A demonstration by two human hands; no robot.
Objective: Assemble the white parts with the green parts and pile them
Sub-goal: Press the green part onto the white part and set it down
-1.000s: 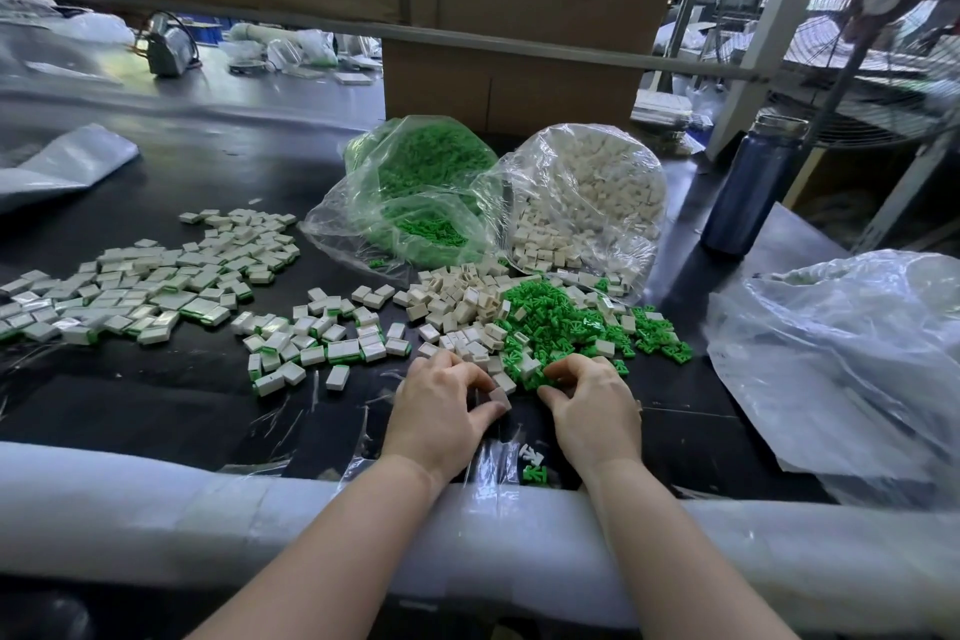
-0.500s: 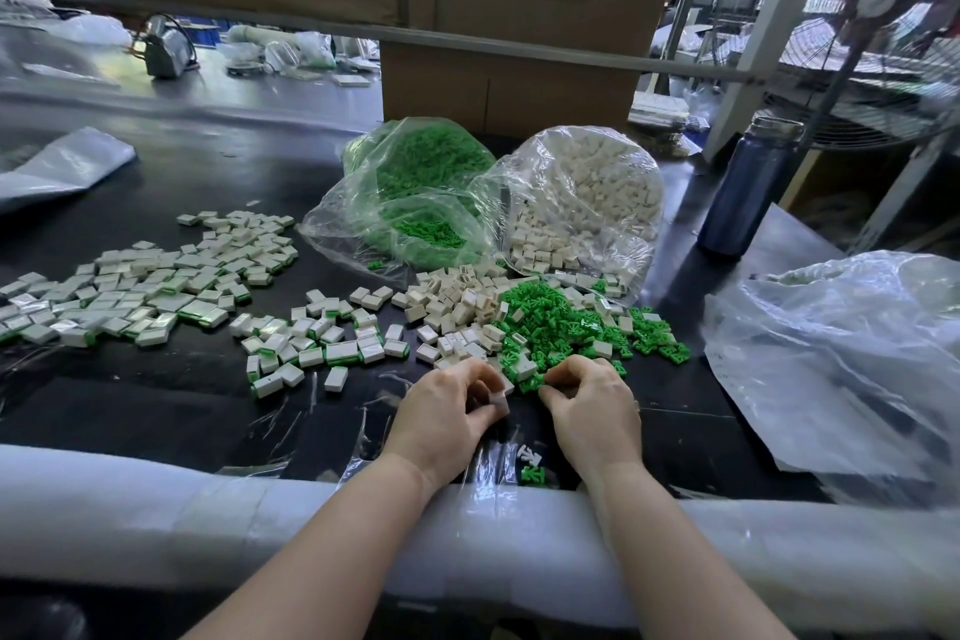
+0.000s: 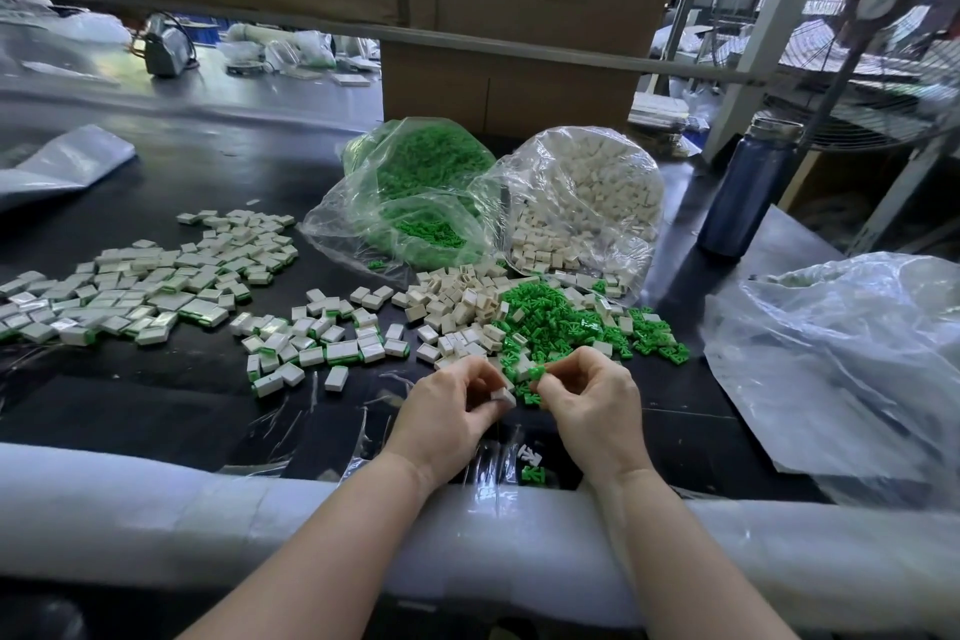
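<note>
Left hand (image 3: 449,413) pinches one white part (image 3: 503,396); right hand (image 3: 592,400) pinches one green part (image 3: 537,371), both just in front of the loose green heap (image 3: 556,322). Risk: tiny insert goes in skewed or slips, dropping among the loose ones. Two stray bits lie nearer than the heap. Left of it: two spreads of assembled pieces (image 3: 322,343), too many to count. Behind: two bags, green (image 3: 415,203) and white (image 3: 582,203).

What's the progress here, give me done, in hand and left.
Done: many assembled white-and-green pieces lie spread on the left. In hand: left hand pinches a white part, right hand a green part, not yet joined. Left: loose white parts, loose green parts, plus two bags.
</note>
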